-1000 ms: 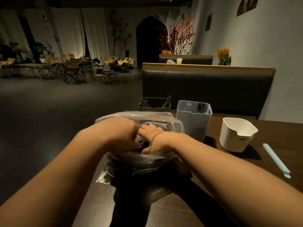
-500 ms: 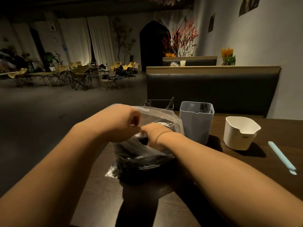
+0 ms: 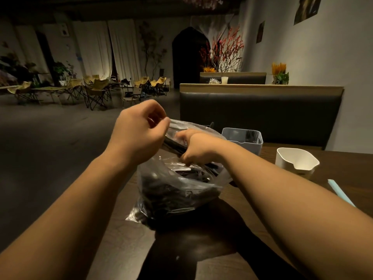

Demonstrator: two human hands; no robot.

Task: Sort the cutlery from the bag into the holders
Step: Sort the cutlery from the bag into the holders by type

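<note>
A dark wooden table (image 3: pixel 119 245) stands in a dim dining room, with a padded bench (image 3: pixel 260 114) behind it and folding chairs (image 3: pixel 96 91) across the floor. The clear bag (image 3: pixel 193 182) of black cutlery (image 3: pixel 161 197) sits by the table's left edge. A grey holder (image 3: pixel 244 138) and a white holder (image 3: pixel 296 162) stand toward the far edge. Since 0.5 s ago the left hand (image 3: pixel 139 132) has risen, pinching the bag's rim. The right hand (image 3: pixel 193 148), close beside it, grips dark cutlery at the mouth.
</note>
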